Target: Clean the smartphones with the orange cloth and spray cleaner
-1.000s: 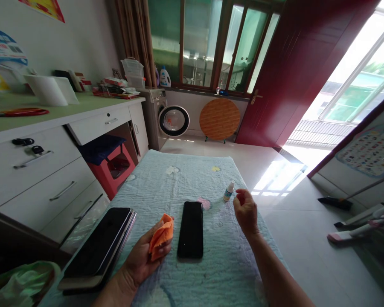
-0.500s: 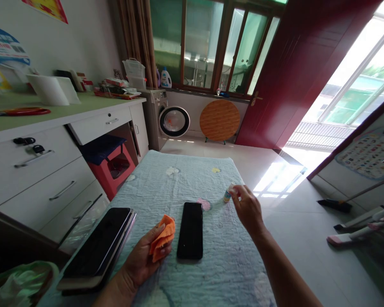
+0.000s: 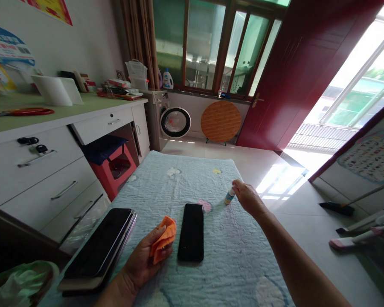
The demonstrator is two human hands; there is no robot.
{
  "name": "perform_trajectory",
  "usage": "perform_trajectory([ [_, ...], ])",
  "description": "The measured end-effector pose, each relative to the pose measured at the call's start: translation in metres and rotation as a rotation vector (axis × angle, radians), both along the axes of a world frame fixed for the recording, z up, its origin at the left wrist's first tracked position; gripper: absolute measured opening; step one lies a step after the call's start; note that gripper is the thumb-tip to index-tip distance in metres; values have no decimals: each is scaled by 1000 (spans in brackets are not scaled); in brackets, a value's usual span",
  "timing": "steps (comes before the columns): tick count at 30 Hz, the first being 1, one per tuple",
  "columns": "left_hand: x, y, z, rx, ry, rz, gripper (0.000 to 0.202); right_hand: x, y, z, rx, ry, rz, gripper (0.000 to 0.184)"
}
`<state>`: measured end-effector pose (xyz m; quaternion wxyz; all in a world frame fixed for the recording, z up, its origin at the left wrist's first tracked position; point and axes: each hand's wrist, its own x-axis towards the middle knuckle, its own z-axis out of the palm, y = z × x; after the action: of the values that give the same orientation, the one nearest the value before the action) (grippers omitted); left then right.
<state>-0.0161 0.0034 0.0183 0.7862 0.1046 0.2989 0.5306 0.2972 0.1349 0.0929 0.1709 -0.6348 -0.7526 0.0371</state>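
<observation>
My left hand (image 3: 147, 256) is closed around a folded orange cloth (image 3: 165, 241), low above the table. Just to its right, a black smartphone (image 3: 191, 232) lies face up on the pale blue quilted cover (image 3: 179, 183). At the right side of the cover is a small white-topped bottle (image 3: 229, 196) with a blue and yellow label, leaning slightly. My right hand (image 3: 248, 198) has its curled fingers at the bottle's top; they partly hide the cap. To the left of my left hand lies a stack of dark-screened devices (image 3: 99, 245), probably tablets.
A desk (image 3: 99, 108) along the left carries a paper roll (image 3: 53, 90) and red-handled scissors or pliers (image 3: 32, 112). Under it is a red stool (image 3: 117, 166). A washing machine with its round door (image 3: 176, 122) ajar and a round wooden tabletop (image 3: 220, 121) stand behind.
My right hand has shifted slightly up and right at the bottle's top, and more of the bottle shows. The view has moved a little; my left hand still holds the cloth.
</observation>
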Motion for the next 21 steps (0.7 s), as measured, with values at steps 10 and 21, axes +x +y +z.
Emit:
perform_trajectory([
  [10, 1, -1, 0, 22, 39, 18, 19, -2, 2, 2, -44, 102, -4, 25],
  [21, 23, -3, 24, 171, 79, -72, 33, 3, 5, -9, 8, 172, 25, 29],
])
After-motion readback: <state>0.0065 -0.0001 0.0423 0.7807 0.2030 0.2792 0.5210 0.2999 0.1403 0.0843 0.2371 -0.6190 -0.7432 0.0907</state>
